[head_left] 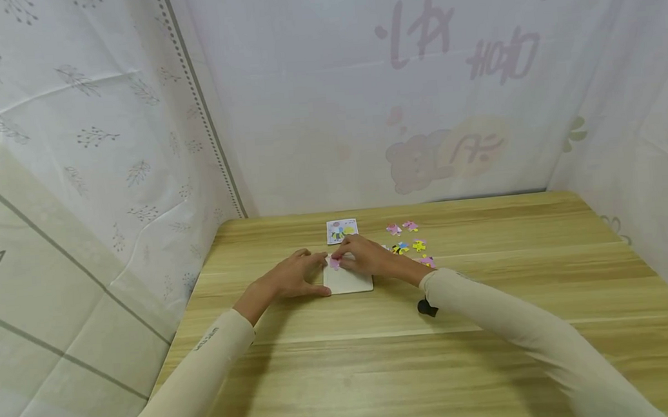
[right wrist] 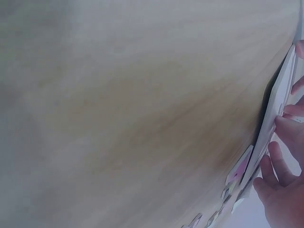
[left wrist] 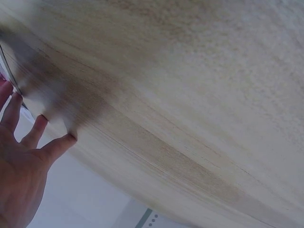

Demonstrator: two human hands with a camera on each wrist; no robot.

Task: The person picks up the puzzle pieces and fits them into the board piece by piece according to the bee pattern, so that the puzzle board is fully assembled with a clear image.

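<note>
A white square puzzle tray lies on the wooden table. My left hand is at the tray's left side, thumb at the near corner and forefinger close to the far one. Its fingers look spread in the left wrist view. Above the tray's far left part, my right hand pinches a pink jigsaw piece by its right side. The fingertips partly cover this piece. Beyond the tray lies a square picture card with a bee on it, its lower edge partly behind my right hand.
Right of the tray lie loose jigsaw pieces: pink ones, a yellow one, a black-and-blue one, and another pink one near my right wrist. A small black object shows below the right sleeve. Printed curtains surround the table.
</note>
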